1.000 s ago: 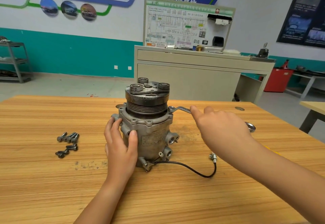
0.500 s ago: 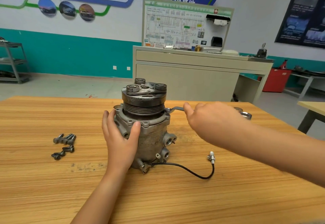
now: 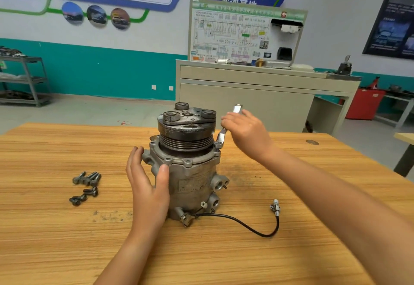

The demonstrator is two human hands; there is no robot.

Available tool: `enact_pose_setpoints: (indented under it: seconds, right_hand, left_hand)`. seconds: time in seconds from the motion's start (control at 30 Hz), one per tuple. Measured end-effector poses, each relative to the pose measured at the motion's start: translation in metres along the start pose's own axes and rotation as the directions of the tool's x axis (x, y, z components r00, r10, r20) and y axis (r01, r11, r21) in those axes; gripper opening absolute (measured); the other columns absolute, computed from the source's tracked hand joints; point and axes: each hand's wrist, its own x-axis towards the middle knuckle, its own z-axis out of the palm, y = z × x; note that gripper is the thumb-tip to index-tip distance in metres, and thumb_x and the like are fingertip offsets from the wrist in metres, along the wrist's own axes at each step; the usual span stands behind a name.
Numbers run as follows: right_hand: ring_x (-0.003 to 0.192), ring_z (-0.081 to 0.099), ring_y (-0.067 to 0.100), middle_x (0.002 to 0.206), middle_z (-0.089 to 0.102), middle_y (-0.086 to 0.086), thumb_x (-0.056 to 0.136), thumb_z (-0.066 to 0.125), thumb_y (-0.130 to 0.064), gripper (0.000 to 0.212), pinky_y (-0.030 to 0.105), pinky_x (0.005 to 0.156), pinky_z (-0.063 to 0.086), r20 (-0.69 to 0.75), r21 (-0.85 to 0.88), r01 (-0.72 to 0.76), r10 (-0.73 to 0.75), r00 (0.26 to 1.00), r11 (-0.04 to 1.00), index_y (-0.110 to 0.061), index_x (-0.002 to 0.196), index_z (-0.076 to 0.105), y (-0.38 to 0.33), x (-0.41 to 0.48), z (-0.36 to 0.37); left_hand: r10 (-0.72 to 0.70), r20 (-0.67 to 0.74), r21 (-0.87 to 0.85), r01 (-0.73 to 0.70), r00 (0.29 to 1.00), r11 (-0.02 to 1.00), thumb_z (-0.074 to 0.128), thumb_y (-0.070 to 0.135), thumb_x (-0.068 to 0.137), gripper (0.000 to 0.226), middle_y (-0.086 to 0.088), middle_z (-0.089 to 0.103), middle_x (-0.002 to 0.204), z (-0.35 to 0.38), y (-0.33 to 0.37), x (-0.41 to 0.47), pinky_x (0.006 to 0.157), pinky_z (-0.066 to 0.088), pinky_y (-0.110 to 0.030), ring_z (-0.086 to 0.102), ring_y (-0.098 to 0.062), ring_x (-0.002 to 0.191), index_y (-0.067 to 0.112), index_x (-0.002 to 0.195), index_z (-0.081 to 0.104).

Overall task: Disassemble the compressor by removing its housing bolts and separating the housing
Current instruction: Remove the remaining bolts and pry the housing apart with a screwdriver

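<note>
Loose bolts [image 3: 86, 185] are seen heaped on the wooden table [image 3: 56, 240], well left of the compressor [image 3: 190, 172]. The left hand [image 3: 147, 186] is laid against the housing's left side, fingers nearly straight and spread, thumb pressed on the metal. The compressor stands upright mid-table. It is judged heavy, rigid and rather greasy (grime is smeared on the wood beside it), so the flange and lugs are thought the surest hold. A wrench [image 3: 221, 136] is seated on a flange bolt at the right, its handle wrapped by the curled fingers of the right hand [image 3: 246, 132]. A black cable [image 3: 246, 226] trails rightward. Behind, a shelf unit [image 3: 29, 78], a cabinet [image 3: 246, 96] and a red bin [image 3: 363, 103] are ranged along the wall.
</note>
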Motion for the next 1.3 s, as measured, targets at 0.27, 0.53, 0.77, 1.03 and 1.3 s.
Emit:
enact_pose_setpoints:
  seconds: [0.27,0.53,0.77,1.03,1.3]
  right_hand:
    - [0.071,0.061,0.031,0.084,0.065,0.016,0.097,0.042,-0.012,0.028,0.041,0.062,0.049,0.105,0.486,-0.552,0.581,0.807,0.678,-0.003,0.122,0.050,-0.033,-0.006,0.002]
    - [0.066,0.055,0.027,0.074,0.060,0.006,0.097,0.035,-0.019,0.043,0.034,0.055,0.040,0.426,0.037,-0.487,0.427,0.798,0.872,-0.029,0.139,0.030,-0.035,-0.043,-0.086]
    - [0.064,0.041,0.020,0.064,0.037,-0.006,0.095,0.035,-0.013,0.056,0.029,0.049,0.028,0.550,-0.214,-0.374,0.428,0.718,0.902,-0.032,0.144,0.014,-0.055,-0.035,-0.097]
    - [0.049,0.030,0.018,0.062,0.031,0.002,0.088,0.039,0.004,0.051,0.028,0.037,0.022,0.700,-0.436,-0.080,0.394,0.595,0.896,-0.004,0.137,0.028,-0.086,0.008,-0.113]
    - [0.055,0.035,0.019,0.088,0.056,0.011,0.092,0.036,-0.002,0.061,0.027,0.040,0.026,0.692,-0.403,-0.058,0.346,0.634,0.913,0.004,0.144,0.006,-0.089,0.002,-0.104]
  left_hand:
    - [0.063,0.053,0.140,-0.070,0.997,0.988,0.040,0.041,0.084,0.066,-0.003,0.020,0.151,0.003,0.000,-0.006,0.101,0.008,0.001,0.014,0.002,0.134,0.014,0.143,0.026]
    - [0.152,0.103,0.260,-0.174,0.983,0.950,0.033,0.053,0.079,0.078,0.009,0.012,0.147,0.003,0.007,-0.021,0.116,0.015,-0.046,0.008,-0.012,0.143,0.013,0.144,0.025]
    - [0.153,0.093,0.305,-0.175,0.984,0.936,0.043,0.037,0.084,0.066,0.012,0.009,0.145,0.002,0.008,-0.022,0.114,0.013,-0.055,0.006,-0.004,0.138,0.012,0.143,0.028]
    - [0.159,0.072,0.280,-0.173,0.985,0.944,0.045,0.033,0.083,0.064,0.005,0.014,0.149,0.004,0.004,-0.021,0.114,0.012,-0.048,0.007,-0.003,0.137,0.012,0.142,0.030]
    - [0.122,0.090,0.252,-0.141,0.988,0.957,0.045,0.033,0.082,0.066,-0.004,0.015,0.154,0.002,0.007,-0.021,0.115,0.016,-0.048,0.012,-0.017,0.143,0.011,0.143,0.030]
